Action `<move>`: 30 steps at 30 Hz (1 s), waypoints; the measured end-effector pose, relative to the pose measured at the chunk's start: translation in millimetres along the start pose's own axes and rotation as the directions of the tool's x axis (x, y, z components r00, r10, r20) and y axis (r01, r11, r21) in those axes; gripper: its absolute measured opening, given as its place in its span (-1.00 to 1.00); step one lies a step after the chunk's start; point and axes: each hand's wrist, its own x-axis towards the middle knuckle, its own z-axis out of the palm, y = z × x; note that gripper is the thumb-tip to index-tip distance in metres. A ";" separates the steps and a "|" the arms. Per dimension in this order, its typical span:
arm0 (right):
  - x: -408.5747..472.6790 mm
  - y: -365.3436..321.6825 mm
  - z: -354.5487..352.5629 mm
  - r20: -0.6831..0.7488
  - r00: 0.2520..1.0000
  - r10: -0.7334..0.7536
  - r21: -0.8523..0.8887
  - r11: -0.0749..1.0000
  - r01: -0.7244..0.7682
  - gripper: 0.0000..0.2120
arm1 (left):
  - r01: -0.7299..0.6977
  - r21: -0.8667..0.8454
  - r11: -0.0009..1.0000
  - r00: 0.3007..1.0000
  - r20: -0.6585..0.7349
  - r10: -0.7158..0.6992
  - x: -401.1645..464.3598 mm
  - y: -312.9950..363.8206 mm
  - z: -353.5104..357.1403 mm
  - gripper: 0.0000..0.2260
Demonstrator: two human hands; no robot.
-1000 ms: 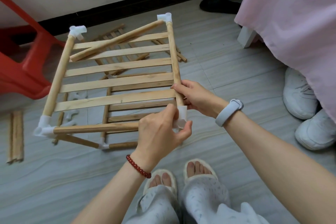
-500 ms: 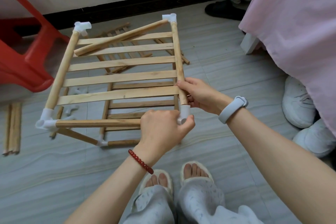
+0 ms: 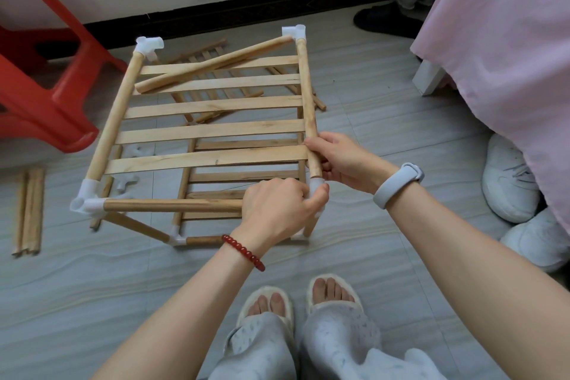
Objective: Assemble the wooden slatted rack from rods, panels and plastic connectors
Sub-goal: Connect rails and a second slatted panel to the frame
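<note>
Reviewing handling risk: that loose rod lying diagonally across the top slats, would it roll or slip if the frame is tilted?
Probably. The loose rod is round and smooth, resting slantwise on flat slats, its lower end unseated, so it may roll or slide. It looks stiff and light.

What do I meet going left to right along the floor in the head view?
Loose rods → red stool → rack → white shoes.

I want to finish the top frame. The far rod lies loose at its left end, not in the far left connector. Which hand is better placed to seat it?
Left, probably. The left hand holds the near right connector, on the same side as the loose rod end and the far left connector. The right hand grips the right side rod and can steady the frame.
</note>
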 end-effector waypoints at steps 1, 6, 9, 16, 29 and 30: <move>-0.6 1.1 -0.8 0.015 1.000 -0.002 0.013 1.000 0.002 -0.84 | 0.002 0.000 1.000 1.000 -0.010 -0.002 -0.6 -0.6 0.7 -0.43; -4.8 12.2 -0.1 0.058 0.998 0.002 0.042 0.999 -0.005 -0.81 | -0.001 0.036 0.999 0.997 -0.083 0.004 -6.3 -0.7 3.6 -0.43; -5.8 19.1 1.3 0.038 0.999 0.032 0.067 0.997 -0.035 -0.83 | 0.018 0.027 0.999 0.996 -0.089 -0.015 -8.1 -1.1 5.6 -0.44; -10.1 13.2 -3.2 0.024 0.997 0.076 0.009 0.997 -0.076 -0.85 | -0.170 -0.009 0.985 0.973 -0.162 0.166 -20.0 -18.1 -3.0 -0.41; -24.0 37.6 50.5 -0.442 0.877 -0.191 -0.207 0.972 0.108 -0.83 | -0.039 0.152 0.988 0.860 -0.498 0.111 -19.9 -32.5 7.0 -0.48; -23.3 35.9 47.0 -0.450 0.872 -0.191 -0.230 0.969 0.093 -0.85 | -0.045 0.163 0.986 0.847 -0.517 0.124 -18.3 -31.9 8.7 -0.47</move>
